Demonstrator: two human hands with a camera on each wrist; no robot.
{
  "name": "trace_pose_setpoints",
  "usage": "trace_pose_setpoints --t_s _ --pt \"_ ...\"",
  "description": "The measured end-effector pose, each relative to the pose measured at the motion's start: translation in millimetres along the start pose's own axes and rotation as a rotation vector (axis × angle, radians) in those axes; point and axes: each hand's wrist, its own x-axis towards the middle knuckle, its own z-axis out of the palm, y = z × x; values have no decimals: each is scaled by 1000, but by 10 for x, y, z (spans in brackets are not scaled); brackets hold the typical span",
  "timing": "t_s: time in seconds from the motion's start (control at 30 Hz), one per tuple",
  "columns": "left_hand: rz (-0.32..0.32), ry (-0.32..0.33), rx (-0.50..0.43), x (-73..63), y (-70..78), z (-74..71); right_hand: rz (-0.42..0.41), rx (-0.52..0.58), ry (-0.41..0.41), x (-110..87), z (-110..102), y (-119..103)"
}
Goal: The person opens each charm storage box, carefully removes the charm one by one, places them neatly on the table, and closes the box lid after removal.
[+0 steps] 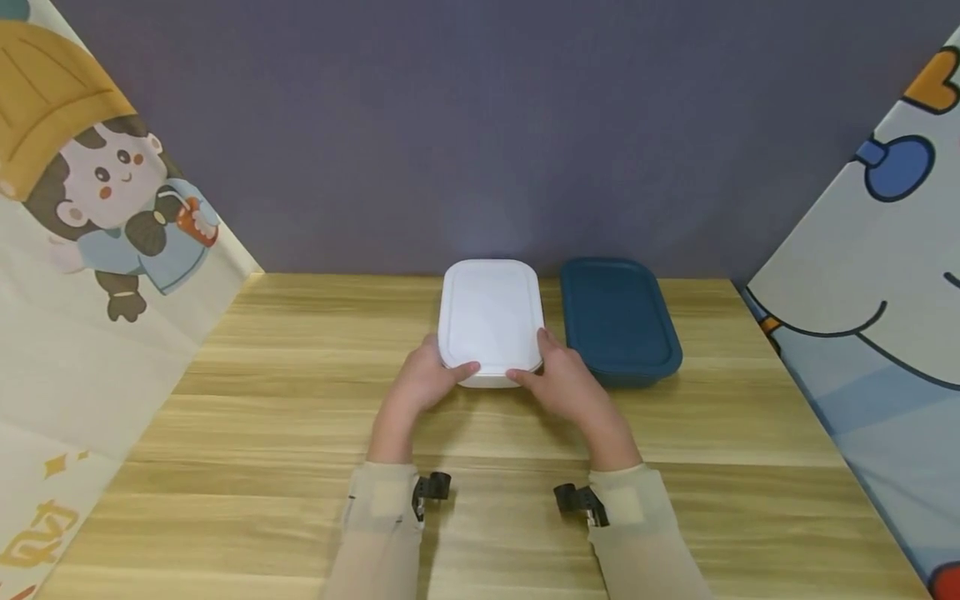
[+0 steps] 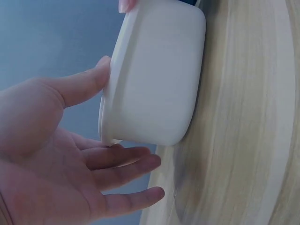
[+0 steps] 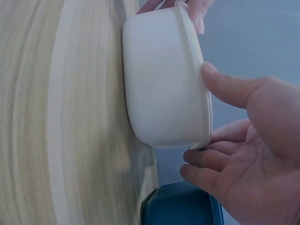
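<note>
A white food container (image 1: 491, 312) with a flat lid stands on the wooden table, its lid rim meeting the walls all round. My left hand (image 1: 426, 380) holds its near left corner, thumb on top of the lid and fingers along the side under the rim. At the near right corner my right hand (image 1: 564, 385) grips in the same way, thumb tip on the lid. In the left wrist view the outer fingers of the left hand (image 2: 56, 173) spread past the container's side. The right wrist view shows the right hand (image 3: 243, 154) with fingertips right at the rim.
A dark blue lidded container (image 1: 621, 317) stands close to the right of the white one, below the right hand in the right wrist view. Behind both rises a dark grey panel (image 1: 487, 133). Printed cartoon panels flank the wooden table (image 1: 300, 433).
</note>
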Motion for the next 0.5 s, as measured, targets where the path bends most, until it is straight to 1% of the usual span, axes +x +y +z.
trace_pose_setpoints --t_s 0.27,0.4,0.5 --pt "6 0 25 -5 34 0 4 2 9 -14 -30 -35" --pt "26 8 6 -8 46 6 -2 9 16 -21 -47 -34" --pt "62 21 -8 -12 67 2 -8 13 24 -28 -69 -44"
